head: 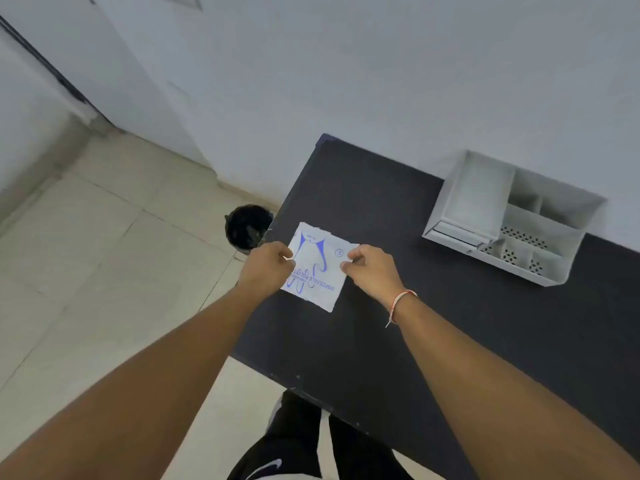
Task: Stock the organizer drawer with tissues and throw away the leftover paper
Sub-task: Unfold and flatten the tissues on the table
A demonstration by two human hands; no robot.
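We hold a packet [317,268] in both grips over the desk [398,341].

Our left grip [268,268] pinches the packet's left edge, fingers curled round it, and our right grip [372,268] pinches its right edge the same way, so the packet is stretched between the two, just above the dark desk near its left end. The packet is white with blue print, including a hand outline. Well to the right of our right grip, at the desk's far side by the wall, stands the white organizer [512,220], its drawer [478,202] pulled out on the side nearer us. Just beyond our left grip, on the tiled floor [104,254] beside the desk, sits a black bin [247,225]. A thread band [398,301] circles our right wrist.
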